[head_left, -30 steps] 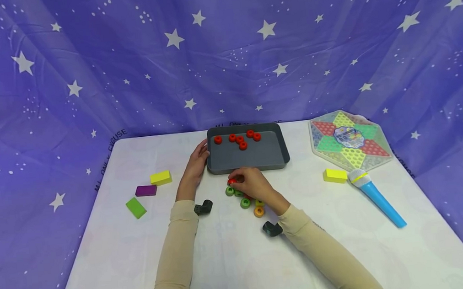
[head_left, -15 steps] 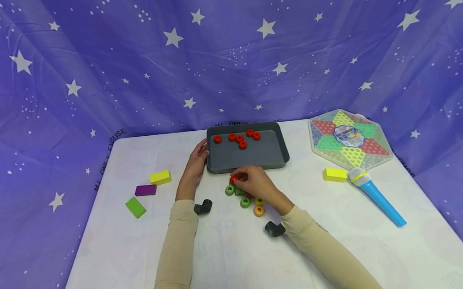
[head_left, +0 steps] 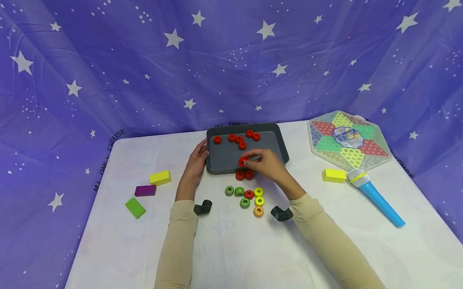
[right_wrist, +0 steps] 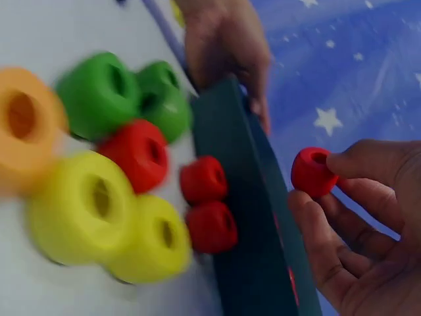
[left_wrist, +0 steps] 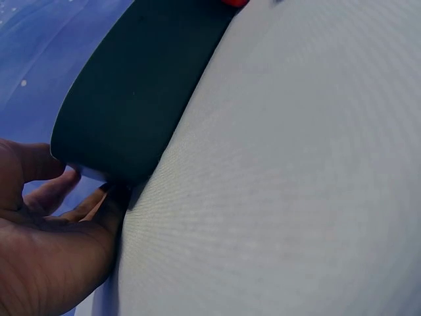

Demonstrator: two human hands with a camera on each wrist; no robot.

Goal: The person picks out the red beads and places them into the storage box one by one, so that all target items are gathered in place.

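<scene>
Red is what the person seems to be sorting out: the right hand (head_left: 267,163) pinches one red ring (head_left: 242,162) between thumb and fingertips, holding it just over the near wall of the dark grey tray (head_left: 276,158), which sits at the far edge of the counter (head_left: 225,264). Six more red rings (head_left: 237,139) lie along the tray's far side. Two red ones (head_left: 244,175) sit on the counter touching the tray's near wall, probably next in reach. Just behind them, toward the near edge, a loose cluster of green, yellow, orange and one red ring (head_left: 247,197) lies together, left where it is. The left hand (head_left: 195,166) rests against the tray's left wall, fingers curled lightly round its corner, seemingly to keep it from sliding. Off toward the right edge lie a Chinese checkers board (head_left: 348,139) and a blue toy microphone (head_left: 374,196); coloured blocks (head_left: 148,190) sit toward the left edge.
</scene>
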